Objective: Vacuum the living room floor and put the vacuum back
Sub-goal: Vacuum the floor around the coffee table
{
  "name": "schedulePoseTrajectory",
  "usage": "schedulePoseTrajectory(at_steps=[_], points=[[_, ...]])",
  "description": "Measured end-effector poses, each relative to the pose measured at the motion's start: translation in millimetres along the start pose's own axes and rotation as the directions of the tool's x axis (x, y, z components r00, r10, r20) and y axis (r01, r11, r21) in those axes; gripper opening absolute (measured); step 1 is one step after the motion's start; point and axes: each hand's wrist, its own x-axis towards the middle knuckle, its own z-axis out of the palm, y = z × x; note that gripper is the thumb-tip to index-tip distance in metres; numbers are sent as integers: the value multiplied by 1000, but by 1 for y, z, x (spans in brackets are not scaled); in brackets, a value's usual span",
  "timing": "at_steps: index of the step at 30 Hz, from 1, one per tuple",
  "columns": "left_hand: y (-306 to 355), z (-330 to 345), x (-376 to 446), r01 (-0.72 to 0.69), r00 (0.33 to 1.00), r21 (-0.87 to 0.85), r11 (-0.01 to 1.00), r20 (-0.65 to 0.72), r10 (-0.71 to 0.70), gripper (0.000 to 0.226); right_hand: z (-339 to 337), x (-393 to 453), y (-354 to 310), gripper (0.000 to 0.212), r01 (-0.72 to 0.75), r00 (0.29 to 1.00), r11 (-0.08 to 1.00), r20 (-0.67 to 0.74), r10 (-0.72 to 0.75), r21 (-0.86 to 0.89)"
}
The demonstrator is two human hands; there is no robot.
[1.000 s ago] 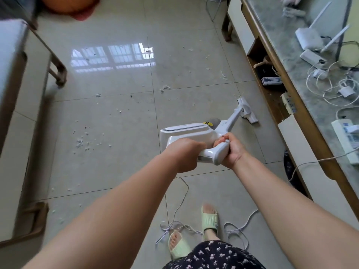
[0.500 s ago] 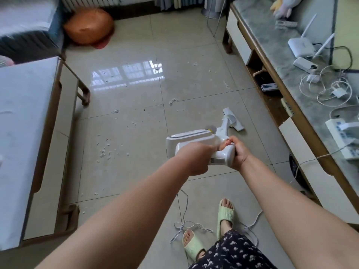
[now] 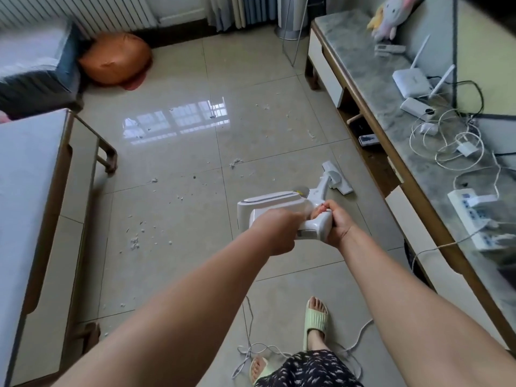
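Two hands were on the vacuum (image 3: 275,206), and that was the right start. Your left hand (image 3: 275,233) was curled over the rear of the body, your right hand (image 3: 339,226) wrapped round the handle with the fingers tucked under it, so both grips were clamped on the machine, nothing spread. The vacuum hung out in front of you, its wand sloping down to the head (image 3: 336,178), which sat flat on the floor (image 3: 173,152) just beside the TV cabinet (image 3: 413,216).

You were mid-sweep by my reading, and most of the job was yet to do. Scraps (image 3: 135,241) lay thick to your left near the coffee table (image 3: 30,191), with a tuft (image 3: 236,162) and more flecks ahead toward the window glare. To do this pass well, you wanted the head kept flat so the suction sealed, then slow, overlapping strokes drawn leftward across the tiles rather than quick jabs. Light bits like these could scatter if the head came in fast.

One hazard sat behind you: a white cord (image 3: 251,350) looped on the floor by your slippers (image 3: 315,317). You needed to step clear of it, and keep the head off it, or it could snag.
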Motion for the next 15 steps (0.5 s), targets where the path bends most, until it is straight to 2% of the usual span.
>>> schedulePoseTrajectory(at_steps=[15], points=[[42, -26, 101, -12, 998, -20, 1000, 68, 13, 49, 7, 13, -108, 62, -7, 1000, 999, -5, 8, 36]])
